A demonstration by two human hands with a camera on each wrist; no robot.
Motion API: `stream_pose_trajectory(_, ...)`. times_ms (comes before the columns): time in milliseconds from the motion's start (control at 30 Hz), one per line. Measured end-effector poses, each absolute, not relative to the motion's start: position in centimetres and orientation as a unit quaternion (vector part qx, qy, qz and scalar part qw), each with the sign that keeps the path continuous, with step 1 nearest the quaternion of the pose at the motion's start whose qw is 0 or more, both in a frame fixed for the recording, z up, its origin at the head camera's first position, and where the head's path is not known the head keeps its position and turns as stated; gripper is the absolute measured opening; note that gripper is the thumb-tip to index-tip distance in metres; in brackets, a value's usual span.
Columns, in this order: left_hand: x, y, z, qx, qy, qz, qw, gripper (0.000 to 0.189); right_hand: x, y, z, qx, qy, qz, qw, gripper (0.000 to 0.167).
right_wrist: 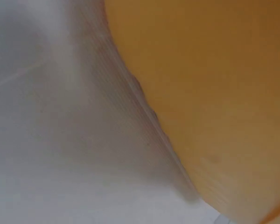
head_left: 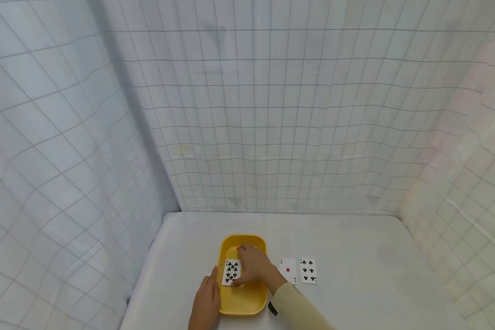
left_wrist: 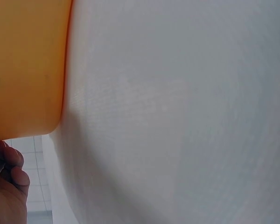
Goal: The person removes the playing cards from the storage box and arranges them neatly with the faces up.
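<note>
A shallow yellow plastic tray (head_left: 238, 308) stands on the white table. At its left side my left hand (head_left: 206, 298) grips the rim, and in the left wrist view its fingers (left_wrist: 19, 179) are curled beside the outer wall. My right hand (head_left: 253, 265) reaches into the tray from the right, fingers spread over a clubs playing card (head_left: 229, 272) lying face up. The thumb overlaps the card's lower edge while the fingertips extend past its top. In the right wrist view only the tray's wall (right_wrist: 200, 102) and the table show; the hand is out of sight.
To the right of the tray lie an ace of hearts (head_left: 288, 270) and a six of clubs (head_left: 309, 271), side by side and face up. The right forearm passes close to the ace. White gridded sheeting (head_left: 280, 137) encloses the table (head_left: 363, 261) at the back and sides.
</note>
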State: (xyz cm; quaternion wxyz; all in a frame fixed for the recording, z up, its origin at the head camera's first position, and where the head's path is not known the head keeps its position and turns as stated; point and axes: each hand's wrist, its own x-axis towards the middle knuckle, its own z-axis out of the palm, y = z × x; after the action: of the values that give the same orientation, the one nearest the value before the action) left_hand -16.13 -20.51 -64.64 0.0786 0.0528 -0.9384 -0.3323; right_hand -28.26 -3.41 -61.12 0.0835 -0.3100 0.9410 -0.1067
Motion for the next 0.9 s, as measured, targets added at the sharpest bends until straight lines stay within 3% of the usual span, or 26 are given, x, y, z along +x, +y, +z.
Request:
stream_pose_trajectory(333, -16.1, -20.1, -64.8, 0.072, -0.938, -0.333, 0.067, 0.047, -27.6, -3.9, -62.4, -0.297, 0.945, -0.058, 0.122, 0.118)
stream_pose_trajectory(900, -16.0, -20.2, -65.0, 0.070, -0.938, -0.330, 0.079, 0.046, -27.1, -4.2, -62.3, -0.318, 0.944, -0.040, 0.083, 0.090)
